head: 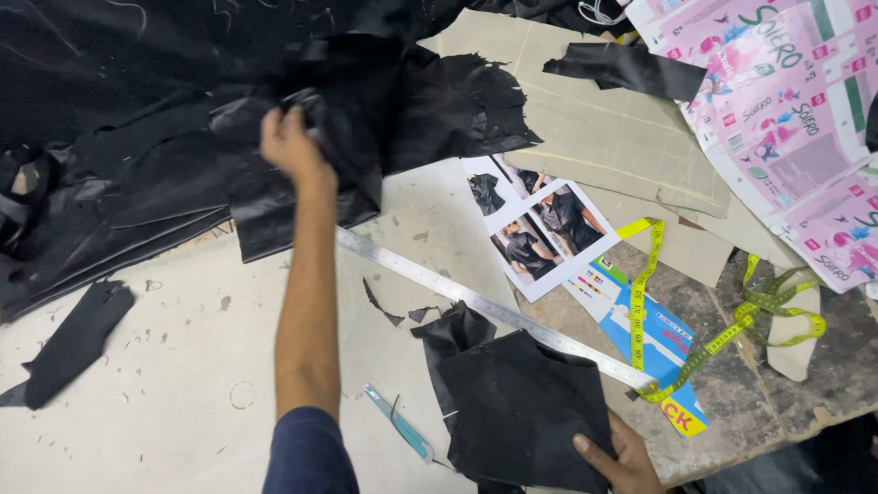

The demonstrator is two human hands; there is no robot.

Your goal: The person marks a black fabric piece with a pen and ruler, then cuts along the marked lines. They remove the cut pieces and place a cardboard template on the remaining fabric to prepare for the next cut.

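My left hand [291, 146] reaches far forward and grips a fold of the large heap of black leather [137, 137] that covers the back left of the table. My right hand [624, 455] is at the near edge, its thumb on top of a smaller cut piece of black leather [521, 412] that it holds flat on the table. A long steel ruler [476, 306] lies diagonally between the two hands, its right end just above the cut piece. A teal-handled craft knife [398, 423] lies beside the cut piece, to its left.
A printed photo sheet of black garments [540, 229] lies mid-table by cardboard patterns [594, 128]. A yellow tape measure [732, 334] trails over a blue card [649, 338]. Pink printed sheets [786, 101] fill the far right. A black scrap [78, 338] lies on the pale tabletop [183, 393].
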